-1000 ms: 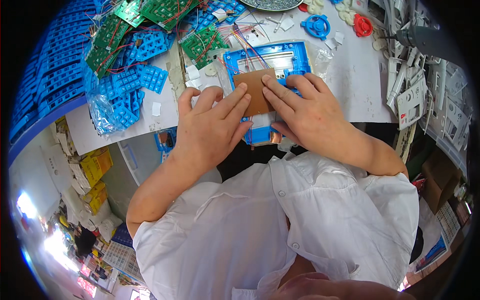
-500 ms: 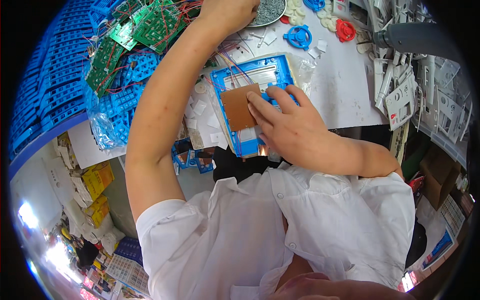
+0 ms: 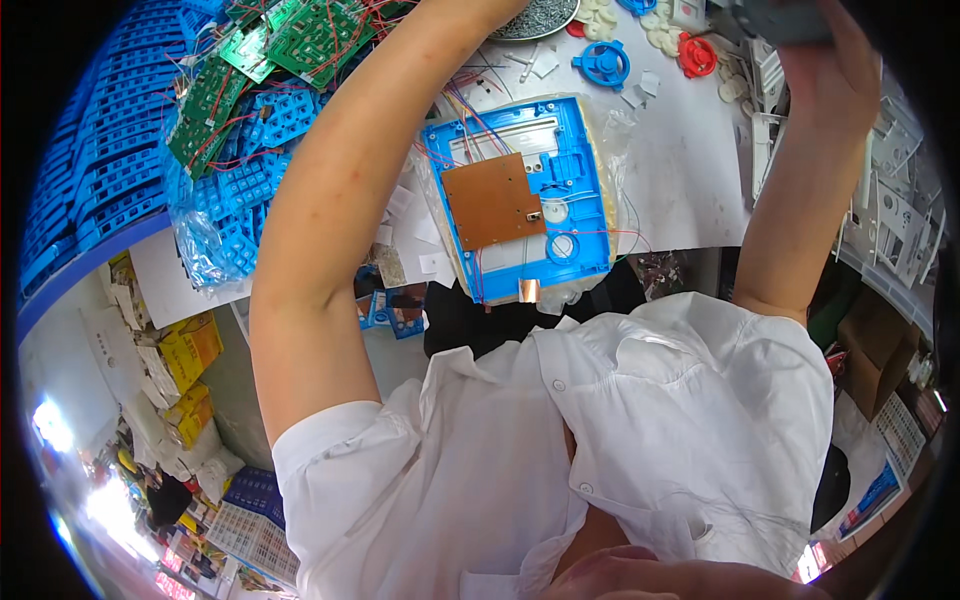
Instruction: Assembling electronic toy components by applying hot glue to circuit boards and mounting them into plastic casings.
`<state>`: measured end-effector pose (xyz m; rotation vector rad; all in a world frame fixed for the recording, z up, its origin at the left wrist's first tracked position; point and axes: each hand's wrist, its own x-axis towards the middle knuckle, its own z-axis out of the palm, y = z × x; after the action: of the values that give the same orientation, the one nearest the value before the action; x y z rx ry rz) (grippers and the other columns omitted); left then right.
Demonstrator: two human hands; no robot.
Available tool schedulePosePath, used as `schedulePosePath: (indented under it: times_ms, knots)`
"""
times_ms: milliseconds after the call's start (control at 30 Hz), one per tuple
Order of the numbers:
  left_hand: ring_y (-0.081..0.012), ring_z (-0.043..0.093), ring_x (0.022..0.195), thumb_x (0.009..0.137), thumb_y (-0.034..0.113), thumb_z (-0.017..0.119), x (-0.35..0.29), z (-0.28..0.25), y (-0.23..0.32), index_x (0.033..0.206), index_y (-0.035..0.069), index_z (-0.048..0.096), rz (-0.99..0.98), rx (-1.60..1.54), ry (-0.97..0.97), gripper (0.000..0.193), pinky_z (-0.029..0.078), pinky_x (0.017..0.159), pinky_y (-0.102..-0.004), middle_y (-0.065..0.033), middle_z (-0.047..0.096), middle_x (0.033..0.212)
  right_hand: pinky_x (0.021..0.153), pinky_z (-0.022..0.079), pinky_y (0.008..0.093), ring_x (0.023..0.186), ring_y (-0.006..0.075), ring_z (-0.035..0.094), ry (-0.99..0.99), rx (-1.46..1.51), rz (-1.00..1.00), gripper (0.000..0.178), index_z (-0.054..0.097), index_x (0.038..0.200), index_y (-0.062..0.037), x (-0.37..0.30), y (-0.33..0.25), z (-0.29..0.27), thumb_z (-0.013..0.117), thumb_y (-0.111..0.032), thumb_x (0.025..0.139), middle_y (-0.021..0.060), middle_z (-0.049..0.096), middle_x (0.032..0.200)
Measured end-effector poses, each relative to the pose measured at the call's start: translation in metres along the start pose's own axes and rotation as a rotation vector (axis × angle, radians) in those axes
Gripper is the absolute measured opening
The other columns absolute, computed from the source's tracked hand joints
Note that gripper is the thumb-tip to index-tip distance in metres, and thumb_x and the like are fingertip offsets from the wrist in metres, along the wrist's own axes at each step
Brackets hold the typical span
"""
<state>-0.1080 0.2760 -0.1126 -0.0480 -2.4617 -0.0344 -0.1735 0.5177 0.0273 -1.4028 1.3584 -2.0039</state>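
Note:
At the top edge, my left hand (image 3: 490, 8) is beside a metal dish (image 3: 545, 28) full of small screws; its fingers are cut off by the frame. My right hand (image 3: 835, 75) is raised at the upper right, its fingers wrapped round a dark grey, tube-shaped tool (image 3: 785, 22). Between my arms, a blue plastic housing (image 3: 590, 190) lies open side up on the table. On its left half rests a brown circuit board (image 3: 492, 200), slightly tilted, with thin coloured wires running from it. A small copper-coloured piece (image 3: 529, 290) is at the housing's near edge.
Green circuit boards (image 3: 215, 120) with red wires and blue button parts (image 3: 245, 190) pile up at left, beside stacked blue housings (image 3: 100, 150). White plastic parts (image 3: 895, 200) crowd the right. Blue (image 3: 602, 64) and red rings (image 3: 697, 54) lie at the back.
My right hand has left the circuit board, moved up and right, and taken hold of the grey tool, which has shifted up and left. My left hand has moved slightly farther up.

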Motion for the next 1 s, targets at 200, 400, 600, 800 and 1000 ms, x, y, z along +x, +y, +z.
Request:
schedulePosePath:
  times_ms: [200,400,600,800,1000]
  knots:
    - [-0.0283,0.065,0.091,0.087,0.02,0.065,-0.002,-0.015,-0.007,0.077,0.011,0.07,-0.034,0.073,0.046,0.014,0.041,0.087,-0.0495,-0.0083,0.067,0.085,0.073,0.057,0.0361,0.062,0.0172,0.058,0.268,-0.055,0.214,0.032,0.053,0.125,0.0005,0.004,0.007,0.059,0.058,-0.018,0.1,0.0062,0.06,0.077]
    - [-0.0249,0.064,0.09,0.085,0.015,0.075,-0.076,-0.146,0.067,0.094,0.013,0.069,0.072,-0.253,-0.12,0.011,0.038,0.094,-0.0453,-0.0035,0.069,0.096,0.072,0.05,0.0307,0.069,0.0097,0.053,-0.053,0.406,0.085,0.024,0.058,0.12,-0.015,-0.057,-0.002,0.046,0.059,-0.028,0.1,-0.0056,0.058,0.077]
    - [-0.0184,0.061,0.086,0.08,0.014,0.08,-0.147,-0.185,0.11,0.093,0.016,0.066,-0.164,-0.581,-0.209,0.019,0.034,0.089,-0.0439,0.0028,0.064,0.09,0.069,0.05,0.0308,0.061,0.0093,0.053,-0.183,0.479,0.177,0.021,0.055,0.109,-0.0157,-0.068,-0.023,0.108,0.069,-0.026,0.097,-0.0045,0.058,0.072]
    - [-0.0189,0.061,0.084,0.081,0.012,0.08,-0.163,-0.19,0.11,0.095,0.014,0.068,-0.304,-0.707,-0.171,0.018,0.033,0.088,-0.0407,0.0017,0.069,0.092,0.065,0.051,0.031,0.056,0.0098,0.055,-0.146,0.506,0.164,0.025,0.054,0.106,-0.014,-0.076,-0.018,0.128,0.073,-0.026,0.095,-0.003,0.06,0.069]
    - [-0.0198,0.063,0.084,0.082,0.011,0.079,-0.168,-0.189,0.116,0.095,0.014,0.071,-0.467,-0.896,-0.117,0.015,0.034,0.089,-0.0396,0.0008,0.071,0.093,0.061,0.051,0.0295,0.054,0.0092,0.055,-0.085,0.5,0.195,0.025,0.054,0.103,-0.0143,-0.085,-0.014,0.139,0.074,-0.027,0.094,-0.0039,0.058,0.066]
